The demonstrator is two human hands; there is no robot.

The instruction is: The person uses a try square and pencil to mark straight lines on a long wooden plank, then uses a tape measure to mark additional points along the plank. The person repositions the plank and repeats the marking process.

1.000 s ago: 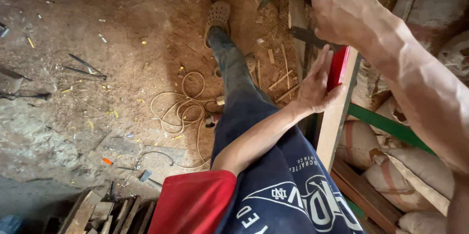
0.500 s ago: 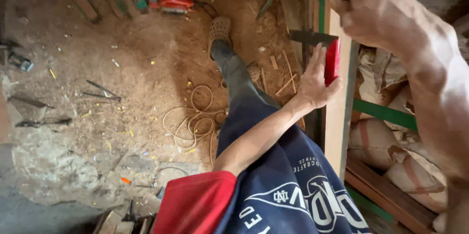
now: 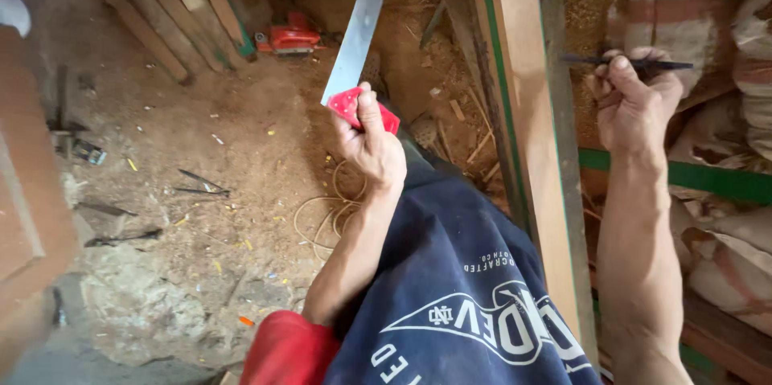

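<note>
Marking step looks paused: left hand (image 3: 371,144) grips the square (image 3: 362,55) clear of the plank (image 3: 531,128); right hand (image 3: 635,104) pinches a pencil (image 3: 635,64); the next mark needs the square reseated.

Soft, even daylight, faint shadows, mild glare on the steel blade (image 3: 359,23), blurred left edge.

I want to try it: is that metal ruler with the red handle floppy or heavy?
Probably stiff: the square's blade stays straight held up. Likely light, since the left hand lifts it alone by the handle. Its edges may be sharp.
</note>
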